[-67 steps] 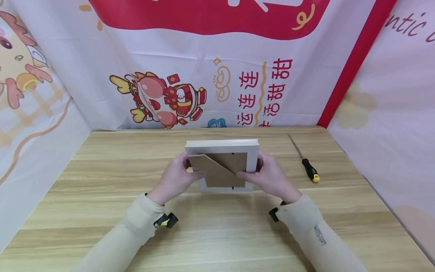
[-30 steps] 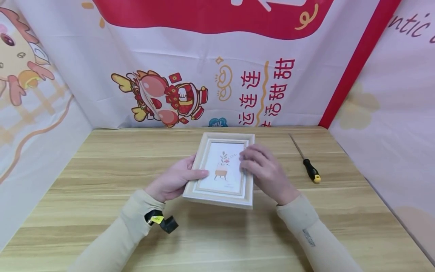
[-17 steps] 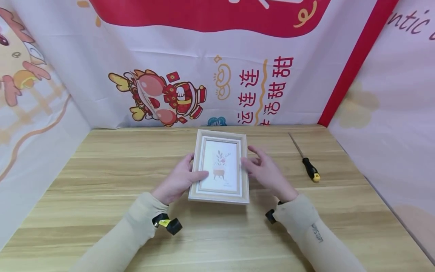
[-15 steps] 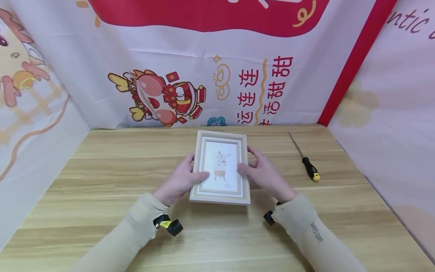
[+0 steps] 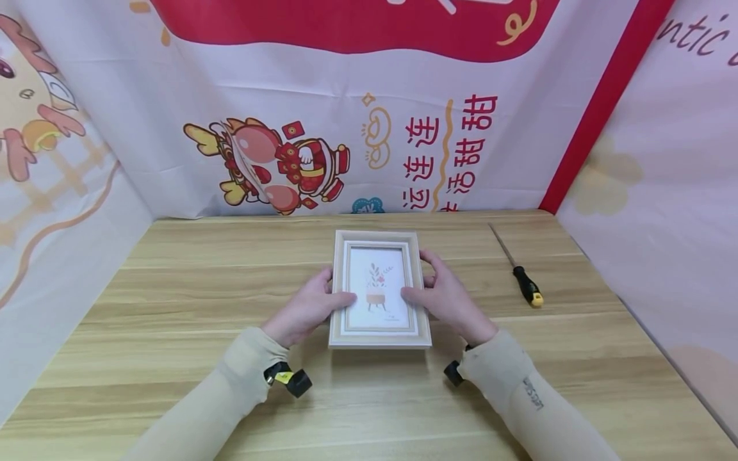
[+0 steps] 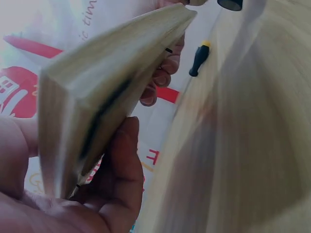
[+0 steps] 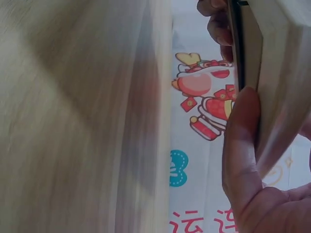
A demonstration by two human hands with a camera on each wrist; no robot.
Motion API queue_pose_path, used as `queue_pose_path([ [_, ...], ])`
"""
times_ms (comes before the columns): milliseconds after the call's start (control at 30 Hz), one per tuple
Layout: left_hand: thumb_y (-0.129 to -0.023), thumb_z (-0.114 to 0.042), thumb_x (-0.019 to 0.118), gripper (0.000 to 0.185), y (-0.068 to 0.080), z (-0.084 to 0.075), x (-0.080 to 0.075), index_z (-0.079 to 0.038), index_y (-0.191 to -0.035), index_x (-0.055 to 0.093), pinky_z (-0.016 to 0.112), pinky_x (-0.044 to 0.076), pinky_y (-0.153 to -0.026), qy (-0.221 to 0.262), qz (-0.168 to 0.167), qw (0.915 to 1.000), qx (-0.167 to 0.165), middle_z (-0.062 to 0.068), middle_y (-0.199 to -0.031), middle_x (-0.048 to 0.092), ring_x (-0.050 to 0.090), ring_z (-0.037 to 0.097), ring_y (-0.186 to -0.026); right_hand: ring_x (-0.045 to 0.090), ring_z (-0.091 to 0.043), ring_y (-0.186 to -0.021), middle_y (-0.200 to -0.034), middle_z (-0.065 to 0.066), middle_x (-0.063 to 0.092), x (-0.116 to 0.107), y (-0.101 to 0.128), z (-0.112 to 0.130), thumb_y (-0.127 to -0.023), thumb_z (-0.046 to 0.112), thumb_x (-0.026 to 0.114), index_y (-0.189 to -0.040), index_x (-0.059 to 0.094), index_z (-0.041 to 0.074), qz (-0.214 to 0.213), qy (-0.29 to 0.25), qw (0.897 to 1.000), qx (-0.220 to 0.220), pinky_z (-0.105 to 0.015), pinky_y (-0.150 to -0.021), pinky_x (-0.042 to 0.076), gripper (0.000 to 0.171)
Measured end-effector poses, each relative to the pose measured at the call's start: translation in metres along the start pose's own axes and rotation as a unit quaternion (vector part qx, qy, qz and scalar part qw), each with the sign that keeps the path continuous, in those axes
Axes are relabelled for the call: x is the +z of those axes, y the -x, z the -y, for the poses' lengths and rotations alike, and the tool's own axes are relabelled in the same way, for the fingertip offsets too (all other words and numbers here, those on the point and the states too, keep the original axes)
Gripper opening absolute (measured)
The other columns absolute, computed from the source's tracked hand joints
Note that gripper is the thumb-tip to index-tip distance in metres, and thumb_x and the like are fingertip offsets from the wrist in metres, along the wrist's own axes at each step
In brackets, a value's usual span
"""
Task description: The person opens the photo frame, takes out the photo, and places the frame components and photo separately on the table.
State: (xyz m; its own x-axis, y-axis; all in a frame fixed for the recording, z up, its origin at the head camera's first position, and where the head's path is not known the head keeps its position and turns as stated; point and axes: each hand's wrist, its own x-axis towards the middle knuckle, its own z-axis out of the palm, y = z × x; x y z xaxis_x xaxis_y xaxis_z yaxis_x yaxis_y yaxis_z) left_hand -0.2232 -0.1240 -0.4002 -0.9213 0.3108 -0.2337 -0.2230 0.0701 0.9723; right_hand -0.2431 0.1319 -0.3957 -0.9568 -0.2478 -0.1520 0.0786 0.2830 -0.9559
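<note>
A pale wooden picture frame (image 5: 377,282), face toward the head camera, holds a print of flowers in a legged planter. My left hand (image 5: 308,307) grips its left side, thumb on the front, fingers behind. On the opposite side, my right hand (image 5: 452,304) holds it the same way. From the left wrist, the frame's thick edge (image 6: 73,92) is seen raised off the table, with curled left fingers (image 6: 127,160) under the back. The right wrist view shows part of the brown backing (image 7: 251,53) and a right finger (image 7: 243,131) against it. Most of the back is hidden.
A screwdriver (image 5: 526,285) with a black and yellow handle lies on the wooden table (image 5: 202,288) to the right. Printed cloth (image 5: 323,77) hangs behind the table and along both sides.
The frame has turned from its back, with the stand flap showing, to its front. My right hand came off its side and took hold again. Lately the frame has straightened and tilted slightly.
</note>
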Motion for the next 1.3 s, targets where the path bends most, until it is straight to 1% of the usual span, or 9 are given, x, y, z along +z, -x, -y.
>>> queue_pose_path([
  [167, -0.096, -0.005, 0.061, 0.057, -0.006, 0.010, 0.001, -0.001, -0.146, 0.033, 0.039, 0.056, -0.085, -0.049, 0.002, 0.9987, -0.012, 0.019, -0.122, 0.063, 0.066, 0.027, -0.102, 0.071, -0.025, -0.083, -0.105, -0.018, 0.068, 0.001, -0.003, -0.007, -0.090, 0.013, 0.073, -0.157, 0.023, 0.019, 0.008, 0.034, 0.999, 0.029, -0.038, -0.069, 0.059, 0.083],
  [233, -0.095, -0.005, 0.061, 0.057, -0.007, 0.014, 0.001, 0.002, -0.145, 0.034, 0.039, 0.056, -0.085, -0.066, 0.008, 0.9977, -0.011, 0.019, -0.121, 0.063, 0.067, 0.027, -0.101, 0.071, -0.024, -0.083, -0.108, -0.017, 0.067, 0.002, -0.004, -0.010, -0.090, 0.013, 0.074, -0.157, 0.023, 0.019, 0.012, 0.045, 0.998, 0.043, -0.038, -0.070, 0.059, 0.084],
  [333, -0.094, -0.004, 0.061, 0.053, -0.008, 0.017, 0.001, 0.004, -0.141, 0.039, 0.038, 0.056, -0.083, -0.072, 0.022, 0.9971, -0.014, 0.019, -0.118, 0.065, 0.067, 0.027, -0.099, 0.070, -0.023, -0.085, -0.112, -0.016, 0.066, 0.002, -0.006, -0.014, -0.090, 0.015, 0.074, -0.157, 0.024, 0.020, 0.011, 0.061, 0.996, 0.058, -0.038, -0.074, 0.058, 0.084],
  [467, -0.096, -0.005, 0.060, 0.049, -0.008, 0.019, 0.000, 0.005, -0.140, 0.040, 0.038, 0.058, -0.079, -0.068, 0.046, 0.9964, -0.023, 0.018, -0.114, 0.067, 0.069, 0.027, -0.095, 0.069, -0.022, -0.089, -0.115, -0.015, 0.065, 0.002, -0.006, -0.016, -0.090, 0.017, 0.074, -0.156, 0.027, 0.020, 0.011, 0.088, 0.994, 0.060, -0.039, -0.078, 0.057, 0.081],
  [567, -0.097, -0.008, 0.060, 0.049, -0.007, 0.018, -0.002, 0.004, -0.141, 0.041, 0.038, 0.058, -0.078, -0.087, 0.054, 0.9944, -0.026, 0.017, -0.112, 0.068, 0.069, 0.026, -0.093, 0.068, -0.022, -0.091, -0.115, -0.014, 0.064, 0.002, -0.005, -0.016, -0.092, 0.018, 0.072, -0.156, 0.028, 0.018, 0.015, 0.114, 0.992, 0.049, -0.039, -0.077, 0.057, 0.078],
  [767, -0.098, -0.016, 0.061, 0.047, -0.003, 0.012, -0.003, 0.001, -0.139, 0.047, 0.038, 0.053, -0.089, -0.169, 0.057, 0.9837, -0.022, 0.010, -0.113, 0.068, 0.067, 0.021, -0.096, 0.069, -0.023, -0.085, -0.111, -0.017, 0.064, 0.001, -0.001, -0.013, -0.094, 0.019, 0.068, -0.155, 0.030, 0.017, 0.024, 0.144, 0.989, 0.031, -0.037, -0.068, 0.059, 0.072],
  [867, -0.098, -0.019, 0.062, 0.047, 0.000, 0.008, -0.003, -0.002, -0.140, 0.048, 0.041, 0.051, -0.093, -0.192, 0.059, 0.9793, -0.023, 0.008, -0.112, 0.068, 0.066, 0.020, -0.097, 0.069, -0.023, -0.082, -0.109, -0.019, 0.065, 0.000, 0.000, -0.012, -0.095, 0.018, 0.067, -0.155, 0.031, 0.015, 0.025, 0.147, 0.988, 0.026, -0.037, -0.065, 0.059, 0.070],
  [1100, -0.098, -0.030, 0.063, 0.044, 0.006, 0.001, -0.005, -0.006, -0.133, 0.056, 0.043, 0.049, -0.091, -0.256, 0.046, 0.9653, -0.022, 0.003, -0.105, 0.070, 0.065, 0.017, -0.094, 0.069, -0.021, -0.082, -0.112, -0.016, 0.065, 0.001, 0.001, -0.008, -0.094, 0.024, 0.069, -0.156, 0.032, 0.016, 0.029, 0.172, 0.984, 0.032, -0.037, -0.068, 0.058, 0.072],
  [1300, -0.098, -0.038, 0.061, 0.045, 0.011, -0.005, -0.007, -0.007, -0.130, 0.059, 0.047, 0.047, -0.097, -0.293, 0.036, 0.9552, -0.020, 0.000, -0.105, 0.069, 0.062, 0.016, -0.099, 0.069, -0.023, -0.084, -0.112, -0.016, 0.064, -0.002, 0.002, -0.005, -0.096, 0.027, 0.067, -0.157, 0.030, 0.018, 0.035, 0.155, 0.987, 0.035, -0.038, -0.068, 0.059, 0.073],
])
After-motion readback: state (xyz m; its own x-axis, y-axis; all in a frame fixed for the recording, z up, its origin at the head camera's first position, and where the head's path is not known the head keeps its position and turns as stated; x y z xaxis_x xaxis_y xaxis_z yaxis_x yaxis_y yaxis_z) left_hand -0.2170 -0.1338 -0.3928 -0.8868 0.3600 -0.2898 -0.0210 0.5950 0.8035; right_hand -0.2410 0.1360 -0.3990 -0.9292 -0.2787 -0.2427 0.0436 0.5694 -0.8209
